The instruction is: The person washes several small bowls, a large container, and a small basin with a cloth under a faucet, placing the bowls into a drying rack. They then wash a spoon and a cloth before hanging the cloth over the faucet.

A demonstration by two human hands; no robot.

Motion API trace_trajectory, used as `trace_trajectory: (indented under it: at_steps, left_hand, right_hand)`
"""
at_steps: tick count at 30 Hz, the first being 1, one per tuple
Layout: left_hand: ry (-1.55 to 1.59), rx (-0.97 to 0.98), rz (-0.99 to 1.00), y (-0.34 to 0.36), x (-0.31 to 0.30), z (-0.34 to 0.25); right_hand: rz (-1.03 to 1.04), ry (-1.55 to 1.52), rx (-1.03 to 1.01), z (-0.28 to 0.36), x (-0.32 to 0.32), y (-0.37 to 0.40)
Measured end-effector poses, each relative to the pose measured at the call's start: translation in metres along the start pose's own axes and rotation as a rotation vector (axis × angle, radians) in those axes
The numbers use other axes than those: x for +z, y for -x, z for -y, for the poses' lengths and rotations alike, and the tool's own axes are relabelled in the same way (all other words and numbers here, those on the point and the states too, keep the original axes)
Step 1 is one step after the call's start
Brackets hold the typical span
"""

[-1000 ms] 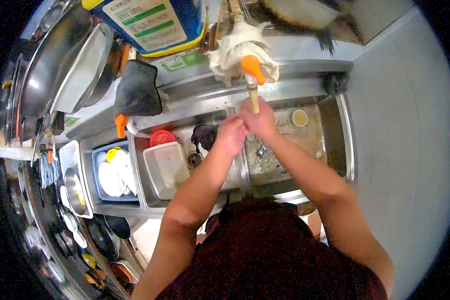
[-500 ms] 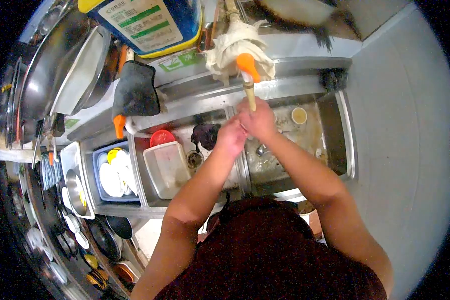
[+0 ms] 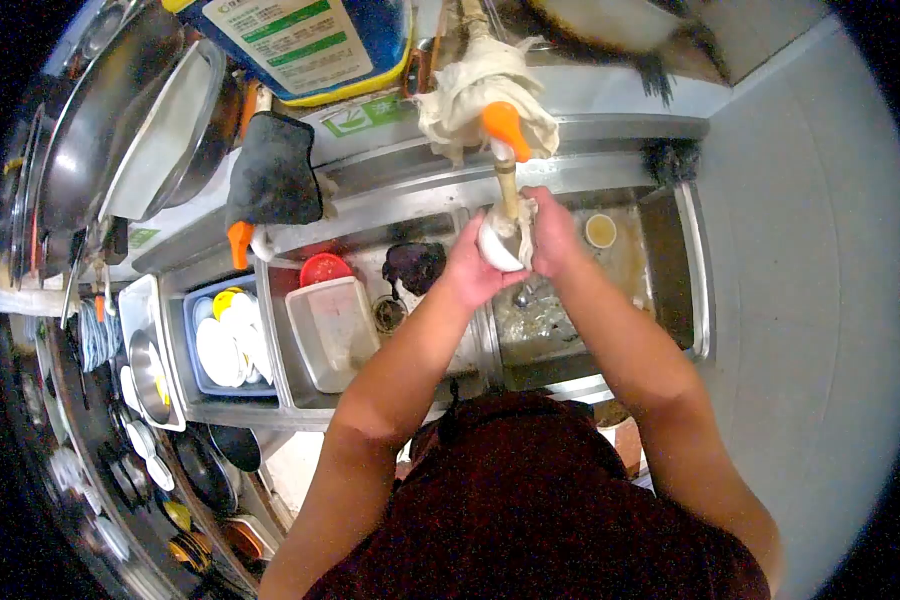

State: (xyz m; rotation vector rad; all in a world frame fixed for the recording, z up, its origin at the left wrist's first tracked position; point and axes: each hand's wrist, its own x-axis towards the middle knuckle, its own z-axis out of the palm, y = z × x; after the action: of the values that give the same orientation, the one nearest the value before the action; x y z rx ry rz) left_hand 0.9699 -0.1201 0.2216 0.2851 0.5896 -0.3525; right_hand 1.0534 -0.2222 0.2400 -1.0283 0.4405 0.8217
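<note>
One white bowl (image 3: 496, 252) under tap spout (image 3: 507, 190), over sink (image 3: 625, 285), tilted: I see mouth facing right hand (image 3: 558, 246), rim slanting upper left to lower right. Left hand (image 3: 476, 273) cups bowl, fingers part-curled; right hand's fingers look closed on pale cloth (image 3: 528, 226).

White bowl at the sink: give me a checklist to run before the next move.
1. Left hand holding the white bowl: ok.
2. Right hand gripping the pale cloth-like piece beside it: cannot tell.
3. Tap spout pointing toward the bowl: ok.
4. Water shut off: cannot tell.
5. Cup apart from both hands: ok.
6. Right basin clear: not ok, a metal item lies there.
</note>
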Motion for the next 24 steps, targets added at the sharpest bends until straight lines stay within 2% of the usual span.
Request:
trace_trajectory:
  at_steps: [2,5,6,7,9,10,11,13,14,15,16,17,18,19,20,21,22,23,24]
  left_hand:
    - [-0.028,0.015,0.034,-0.010,-0.006,0.000]
    - [-0.015,0.051,0.100,-0.013,-0.002,0.000]
    - [0.007,0.104,0.048,-0.013,0.001,-0.001]
    - [0.028,0.156,-0.004,-0.014,0.002,-0.004]
    - [-0.001,0.132,-0.072,-0.022,-0.015,-0.015]
    - [-0.034,0.059,-0.023,-0.018,-0.016,-0.020]
    - [-0.068,-0.014,0.026,-0.015,-0.017,-0.023]
    - [-0.091,-0.018,-0.017,-0.013,-0.022,-0.018]
    - [-0.106,0.088,-0.079,-0.019,-0.026,-0.014]
    - [-0.121,0.195,-0.138,-0.025,-0.030,-0.010]
    - [-0.125,0.190,-0.137,-0.025,-0.027,-0.007]
    - [-0.131,0.274,-0.152,-0.025,-0.025,-0.003]
    - [-0.137,0.361,-0.165,-0.024,-0.023,-0.003]
    - [-0.141,0.361,-0.166,-0.020,-0.018,-0.009]
    - [-0.183,0.194,-0.096,-0.012,-0.013,-0.022]
    - [-0.223,0.026,-0.025,-0.006,-0.009,-0.033]
    - [-0.359,-0.014,-0.075,-0.003,-0.007,-0.039]
    - [-0.362,-0.018,-0.073,-0.003,-0.008,-0.037]
    - [-0.262,0.019,-0.071,-0.005,-0.008,-0.035]
  right_hand:
    - [-0.013,-0.276,-0.164,0.001,0.008,0.000]
    - [-0.082,-0.238,-0.283,-0.002,0.022,0.017]
    - [-0.125,0.545,-0.685,-0.022,0.004,0.008]
    - [-0.126,0.544,-0.687,-0.021,-0.001,0.015]
    - [0.378,1.704,-1.022,-0.022,-0.009,0.028]
    - [0.354,1.581,-1.186,-0.023,-0.011,0.040]
    - [0.355,1.581,-1.185,-0.021,-0.013,0.038]
    - [0.441,1.742,-1.235,-0.015,-0.014,0.037]
    - [0.433,1.740,-1.235,-0.017,-0.008,0.038]
    - [0.270,1.639,-0.799,-0.021,0.002,0.037]
    - [0.116,1.490,-0.380,-0.023,0.008,0.039]
    - [0.113,1.487,-0.379,-0.026,0.005,0.042]
    - [0.189,1.418,-0.528,-0.032,0.000,0.043]
    - [0.266,1.341,-0.674,-0.038,-0.007,0.040]
    - [0.325,1.467,-0.996,-0.042,-0.018,0.033]
    - [0.325,1.464,-0.994,-0.042,-0.032,0.026]
    - [0.424,1.610,-1.142,-0.033,-0.034,0.029]
    - [0.525,1.756,-1.295,-0.028,-0.035,0.031]
    - [0.468,1.725,-1.232,-0.030,-0.032,0.030]
